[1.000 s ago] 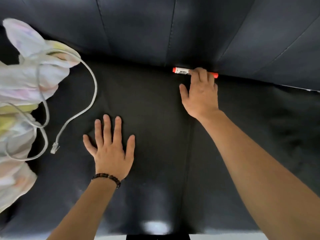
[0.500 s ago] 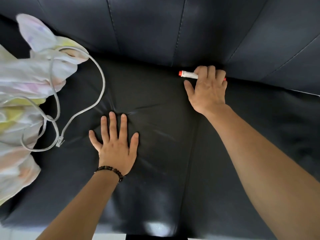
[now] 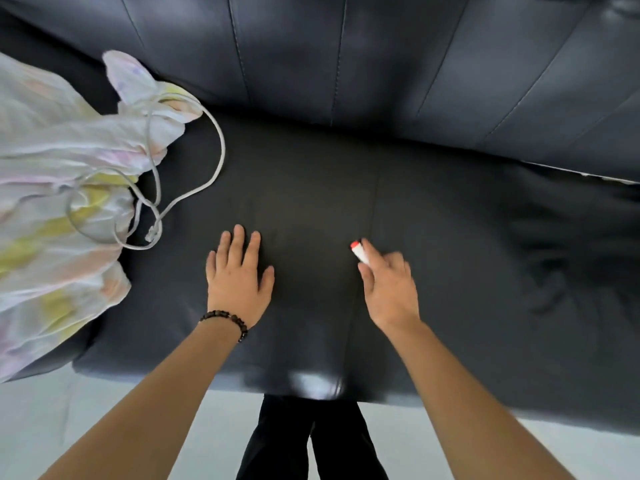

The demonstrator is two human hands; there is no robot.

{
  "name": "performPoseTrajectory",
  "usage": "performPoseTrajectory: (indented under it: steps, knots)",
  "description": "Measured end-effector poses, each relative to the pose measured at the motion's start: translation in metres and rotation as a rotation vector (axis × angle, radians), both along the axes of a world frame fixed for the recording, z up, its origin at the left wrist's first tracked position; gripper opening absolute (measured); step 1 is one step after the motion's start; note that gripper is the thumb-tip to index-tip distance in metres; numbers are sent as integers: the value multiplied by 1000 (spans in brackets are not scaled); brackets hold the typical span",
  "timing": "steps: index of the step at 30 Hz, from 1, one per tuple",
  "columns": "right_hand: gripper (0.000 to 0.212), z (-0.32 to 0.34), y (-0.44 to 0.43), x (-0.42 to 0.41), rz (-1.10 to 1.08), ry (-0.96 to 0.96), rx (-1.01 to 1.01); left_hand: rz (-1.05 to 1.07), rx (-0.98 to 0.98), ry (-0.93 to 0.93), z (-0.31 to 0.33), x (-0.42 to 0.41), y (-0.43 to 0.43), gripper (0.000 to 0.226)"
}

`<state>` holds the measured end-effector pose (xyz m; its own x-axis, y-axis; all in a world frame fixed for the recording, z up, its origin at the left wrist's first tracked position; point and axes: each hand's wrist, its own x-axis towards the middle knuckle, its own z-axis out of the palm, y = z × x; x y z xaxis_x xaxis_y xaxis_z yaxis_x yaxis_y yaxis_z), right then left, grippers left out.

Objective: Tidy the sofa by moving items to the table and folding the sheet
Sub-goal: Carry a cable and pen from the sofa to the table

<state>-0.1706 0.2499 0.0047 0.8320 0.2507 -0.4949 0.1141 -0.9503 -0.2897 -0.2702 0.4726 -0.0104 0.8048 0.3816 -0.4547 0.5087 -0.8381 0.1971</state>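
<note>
A black leather sofa (image 3: 450, 220) fills the view. My right hand (image 3: 389, 289) holds a white marker with a red cap (image 3: 358, 250) above the middle of the seat, its red end sticking out past my fingers. My left hand (image 3: 239, 275), with a dark bead bracelet at the wrist, lies flat on the seat with fingers spread. A crumpled pale sheet with pink and yellow patches (image 3: 59, 209) is heaped on the left of the sofa. A white cable (image 3: 211, 174) loops over the sheet and onto the seat, its plug end near the sheet's edge.
The sofa's backrest (image 3: 346, 53) runs across the top. The seat's front edge sits just above a pale floor (image 3: 104, 403). My legs in dark trousers (image 3: 311, 441) stand at the bottom centre.
My right hand closed on the marker at the seat's back crease and drew it toward me, over the middle of the seat. My left hand stayed flat; my head pulled back.
</note>
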Motion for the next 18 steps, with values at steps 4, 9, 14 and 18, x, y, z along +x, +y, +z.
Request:
performPoseTrajectory:
  steps: [4, 9, 14, 18]
  knots:
    - [47, 9, -10, -31, -70, 146, -1, -29, 169, -59, 11, 5, 34, 69]
    - [50, -4, -2, -40, -74, 115, -88, 24, 415, -12, 5, 27, 107, 85]
    - [51, -11, -2, -46, -66, 68, -120, 192, 306, 127, -15, 24, 97, 64]
    - [50, -9, -5, -46, -83, 65, -92, 229, 268, -72, -12, 15, 66, 39]
